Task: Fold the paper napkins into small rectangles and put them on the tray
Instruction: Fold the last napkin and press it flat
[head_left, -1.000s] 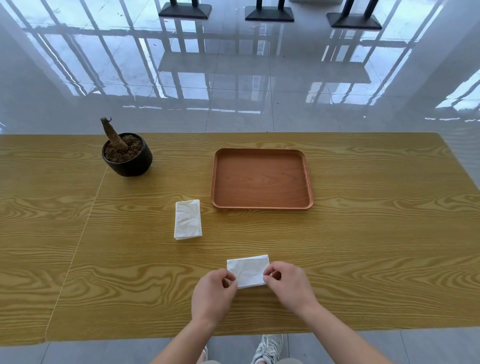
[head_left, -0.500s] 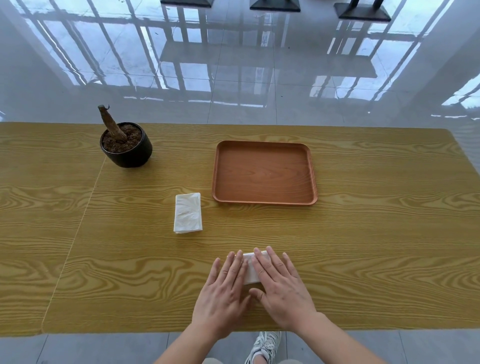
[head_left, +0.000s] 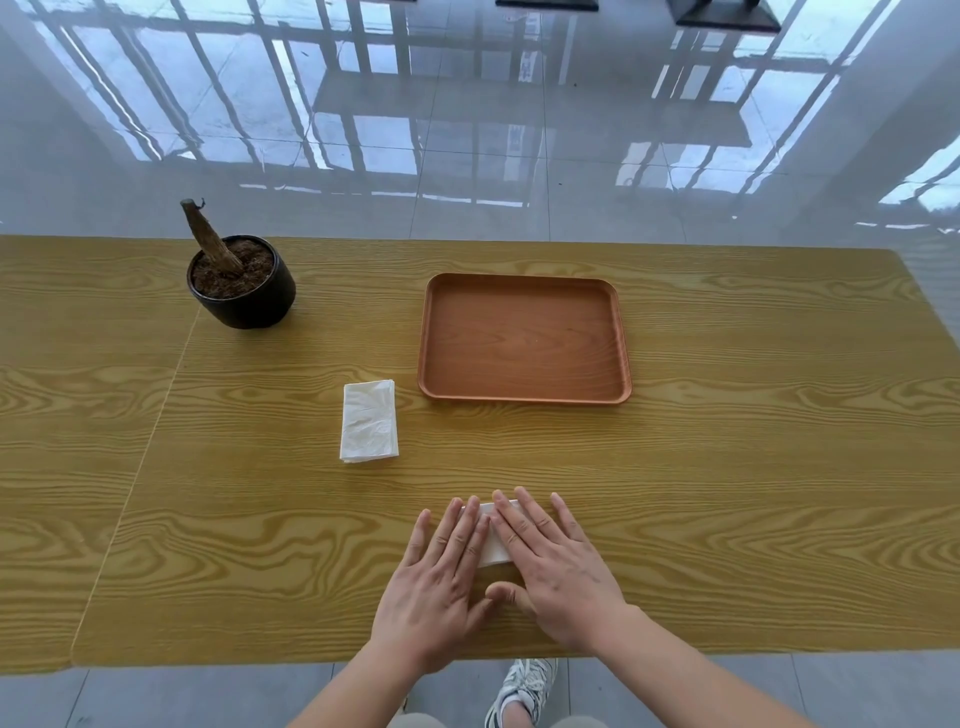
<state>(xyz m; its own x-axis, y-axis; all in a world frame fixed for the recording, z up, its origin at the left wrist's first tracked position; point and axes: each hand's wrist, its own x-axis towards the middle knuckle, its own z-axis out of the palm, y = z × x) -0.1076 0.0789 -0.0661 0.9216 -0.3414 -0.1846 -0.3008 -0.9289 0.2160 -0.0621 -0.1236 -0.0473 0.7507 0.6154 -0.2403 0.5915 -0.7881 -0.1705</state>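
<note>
Pressing flat, the napkin was held at the near table edge under both open hands, left and right, nothing gripped; even pressure was probably needed before the tray.

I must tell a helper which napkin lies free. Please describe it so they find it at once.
Start at the brown rectangular wooden tray. Beside its near left corner lies a white folded paper napkin, alone on the yellow wooden table. No hand covers it.
</note>
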